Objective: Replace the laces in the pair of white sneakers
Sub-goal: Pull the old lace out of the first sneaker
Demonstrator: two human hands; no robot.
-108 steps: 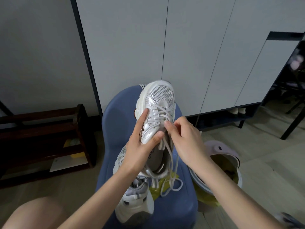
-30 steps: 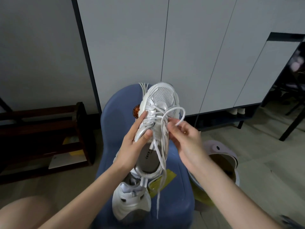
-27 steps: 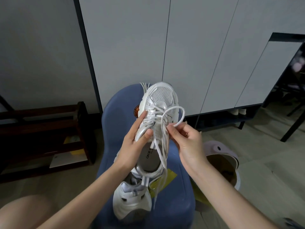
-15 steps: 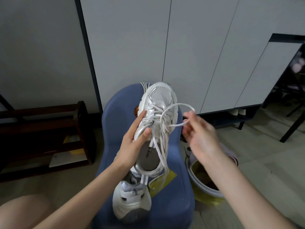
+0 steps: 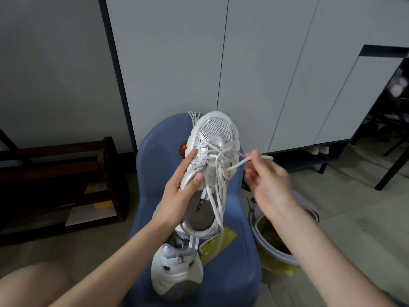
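A blue chair [image 5: 232, 269] stood in the middle of the scene on a pale wood-look floor [image 5: 358, 209], its back toward tall grey cabinet doors [image 5: 265, 69] edged by a dark vertical strip. To the left sat a low dark wooden shoe rack [image 5: 66, 173], with a flat white sheet and something yellow on its lower shelves. At the far right, black furniture legs [image 5: 391, 167] showed. Right of the chair, a round pale bin [image 5: 274, 251] with a yellow liner held dark contents that could not be made out. On the seat lay a second white sneaker [image 5: 177, 273], nearer the viewer, beside a flat yellow packet [image 5: 223, 238]. The left hand [image 5: 179, 191] gripped a white and silver sneaker [image 5: 212, 165] held above the seat, toe pointing away, thumb pressed on its left side; its mesh toe, grey insole and loosely threaded eyelets were visible. The right hand [image 5: 270, 182], blurred, pinched a white lace [image 5: 238, 165] between its fingertips, drawing a length out to the right of the shoe, while other lace strands hung down across the opening.
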